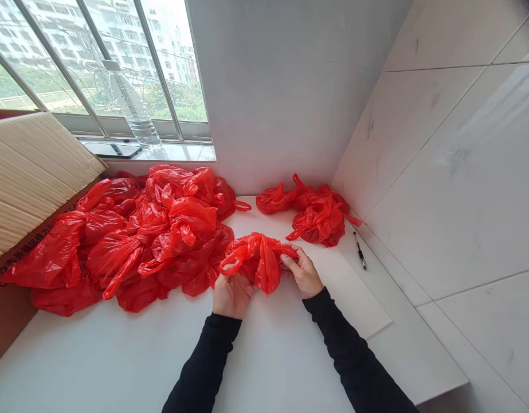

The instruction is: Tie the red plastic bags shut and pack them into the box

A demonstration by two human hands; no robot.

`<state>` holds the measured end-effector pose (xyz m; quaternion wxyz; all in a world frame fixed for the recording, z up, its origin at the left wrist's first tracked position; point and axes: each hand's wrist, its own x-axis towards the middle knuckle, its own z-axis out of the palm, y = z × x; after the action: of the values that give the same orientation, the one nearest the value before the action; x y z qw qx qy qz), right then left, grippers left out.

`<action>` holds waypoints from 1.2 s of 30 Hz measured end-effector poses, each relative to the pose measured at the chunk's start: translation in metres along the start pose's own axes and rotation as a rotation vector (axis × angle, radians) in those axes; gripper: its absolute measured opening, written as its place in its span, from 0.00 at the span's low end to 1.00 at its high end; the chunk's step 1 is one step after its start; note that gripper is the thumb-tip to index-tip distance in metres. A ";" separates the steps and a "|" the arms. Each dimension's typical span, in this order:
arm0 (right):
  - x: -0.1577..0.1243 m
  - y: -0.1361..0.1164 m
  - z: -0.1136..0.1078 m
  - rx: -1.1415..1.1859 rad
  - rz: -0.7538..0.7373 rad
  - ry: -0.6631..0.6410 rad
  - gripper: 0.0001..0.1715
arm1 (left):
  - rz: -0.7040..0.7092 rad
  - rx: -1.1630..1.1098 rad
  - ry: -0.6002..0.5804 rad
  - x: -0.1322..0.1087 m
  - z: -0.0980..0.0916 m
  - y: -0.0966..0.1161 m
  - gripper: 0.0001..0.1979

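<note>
Between my two hands is a red plastic bag (264, 265), bunched up with its handle loops showing, above the white table (264, 355). My left hand (233, 295) supports it from below on the left side, with the fingertips hidden behind the bag. On the right, my right hand (305, 271) pinches the bag's edge between thumb and fingers. What the bag contains cannot be seen. Close to my left hand lies a large heap of knotted red plastic bags (152, 229). Beyond my right hand sits a smaller group of red bags (320, 215).
An open cardboard box (40, 172) stands at the left. A water bottle (135, 109) and a dark flat device (113, 150) rest on the window sill. At the right are a black pen (360, 252) and a white sheet (367, 304), beside the tiled wall (462, 189).
</note>
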<state>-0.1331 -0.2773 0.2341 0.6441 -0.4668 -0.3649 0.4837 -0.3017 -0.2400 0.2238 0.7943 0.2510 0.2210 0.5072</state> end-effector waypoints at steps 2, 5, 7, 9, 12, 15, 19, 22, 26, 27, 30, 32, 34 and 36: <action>0.000 0.001 0.000 0.026 -0.026 -0.019 0.30 | -0.019 -0.051 -0.043 -0.002 0.002 0.001 0.19; 0.000 0.004 -0.001 0.021 -0.021 -0.064 0.37 | 0.003 -0.013 -0.060 -0.003 0.005 -0.002 0.26; -0.002 0.005 0.000 -0.006 0.007 -0.088 0.38 | 0.030 0.062 -0.055 -0.002 0.004 -0.005 0.30; -0.004 0.005 0.001 -0.051 0.069 -0.112 0.38 | 0.047 0.094 -0.042 0.001 0.003 -0.006 0.33; -0.006 0.003 0.004 -0.139 0.138 -0.138 0.35 | 0.075 0.096 -0.008 0.005 -0.001 -0.007 0.34; -0.006 0.002 0.004 -0.146 0.091 -0.113 0.32 | 0.070 0.104 -0.002 0.005 -0.002 -0.006 0.30; -0.002 0.003 0.001 -0.119 0.045 -0.088 0.26 | 0.020 0.129 -0.080 -0.003 0.004 -0.006 0.32; -0.002 0.002 0.001 -0.138 0.044 -0.086 0.25 | 0.004 0.224 -0.118 -0.005 0.008 -0.007 0.33; -0.004 -0.002 0.004 -0.218 0.008 -0.053 0.23 | 0.018 0.350 -0.038 -0.002 0.007 -0.002 0.31; -0.005 -0.002 0.004 -0.242 -0.026 -0.038 0.22 | 0.004 0.378 -0.009 -0.003 0.006 0.000 0.31; -0.005 -0.004 0.002 -0.323 -0.176 0.026 0.20 | 0.025 0.507 0.131 -0.013 0.001 0.008 0.33; -0.006 -0.005 0.001 -0.399 -0.262 0.084 0.18 | 0.185 0.630 0.305 -0.025 -0.002 0.010 0.42; -0.007 -0.008 0.002 -0.475 -0.322 0.136 0.17 | 0.368 0.761 0.429 -0.035 -0.002 0.008 0.48; -0.009 -0.011 0.006 -0.494 -0.375 0.145 0.16 | 0.442 0.875 0.406 -0.042 0.001 0.006 0.39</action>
<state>-0.1377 -0.2859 0.2457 0.6135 -0.5669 -0.5043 0.2189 -0.3215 -0.2763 0.2328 0.4308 0.4964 0.5030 0.5612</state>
